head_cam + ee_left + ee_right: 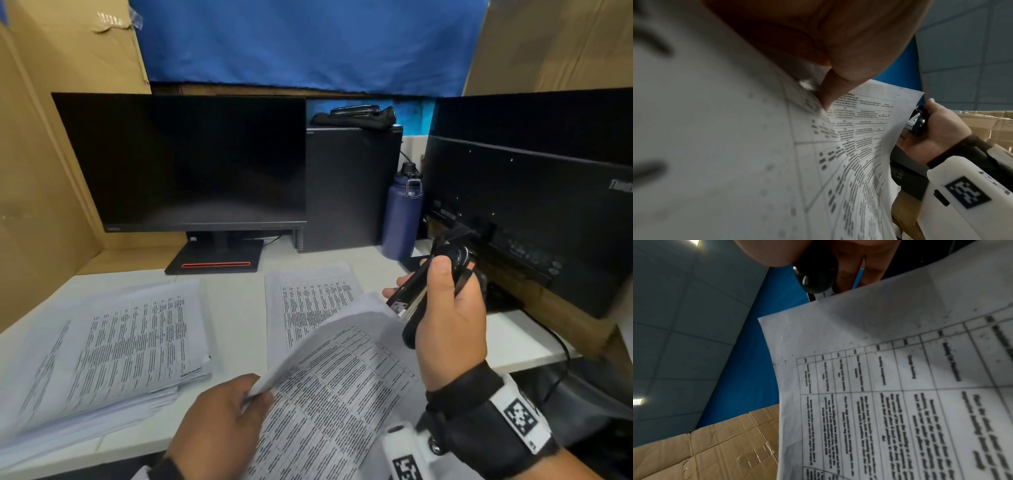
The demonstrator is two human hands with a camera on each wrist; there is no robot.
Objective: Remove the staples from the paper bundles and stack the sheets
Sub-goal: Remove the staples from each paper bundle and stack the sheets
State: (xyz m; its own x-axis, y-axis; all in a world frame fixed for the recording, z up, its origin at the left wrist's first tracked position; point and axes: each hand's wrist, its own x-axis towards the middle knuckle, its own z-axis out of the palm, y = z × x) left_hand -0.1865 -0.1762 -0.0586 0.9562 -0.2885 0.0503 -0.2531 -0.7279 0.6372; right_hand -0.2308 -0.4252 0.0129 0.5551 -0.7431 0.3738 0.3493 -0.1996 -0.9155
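From the head view, a thick stack of sheets [102, 346] lies at about 9 o'clock on the white surface [236, 308], loosely squared, which reads as the pile for pages already freed. Toward 6 o'clock the left hand [219, 421] pinches the near edge of a paper bundle [335, 387] between thumb and fingers, lifting it off the surface so its far corner rises toward the tool; the left wrist view shows the thumb [830, 91] pressed onto the printed page. Just behind, at 12 o'clock, a second set of printed pages [308, 301] rests flat, probably waiting its turn. At 3 o'clock the right hand [448, 318] is curled round a black stapler [414, 294], thumb on top, its metal nose pointing at the raised corner of the bundle, seemingly to pry out a staple there. No staple is discernible in any view. A dark monitor [191, 161] and a blue bottle [402, 212] stand behind, away from the work.
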